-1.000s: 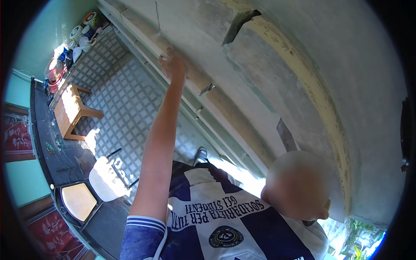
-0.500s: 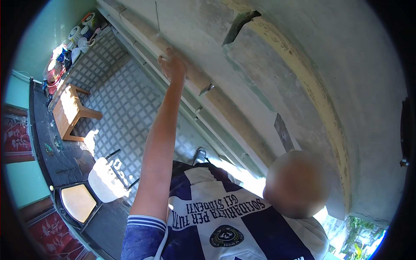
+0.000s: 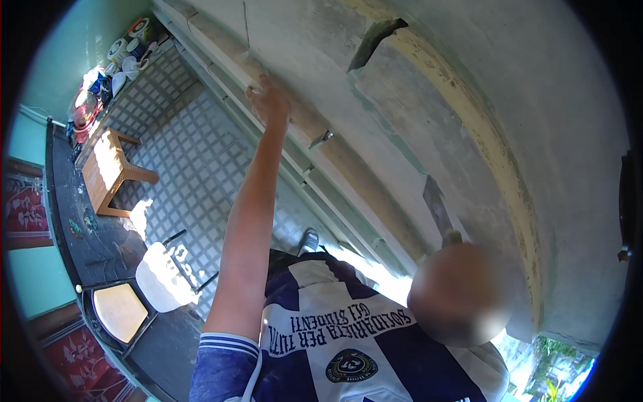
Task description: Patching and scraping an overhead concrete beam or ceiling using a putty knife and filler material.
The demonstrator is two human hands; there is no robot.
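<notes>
Just beyond blurred right grip (image 3: 459, 295), closure unclear, scraper blade (image 3: 437, 203), left hand (image 3: 270, 104) spread on ledge (image 3: 362, 172)

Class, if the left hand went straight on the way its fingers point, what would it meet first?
Probably the grey wall just past the brownish ledge that the left hand appears to rest on, though depth is hard to judge in this view.

Before you, ledge (image 3: 362, 181) runs slantwise from far left toward right; your left hand (image 3: 269, 104) lies on it. Wall (image 3: 415, 100) is beyond ledge. Scraper (image 3: 437, 204) is before wall, right of your left hand. On floor (image 3: 201, 141) at your left: chair (image 3: 164, 278) nearer, stool (image 3: 104, 167) farther, then buckets (image 3: 118, 51) in far corner.
</notes>
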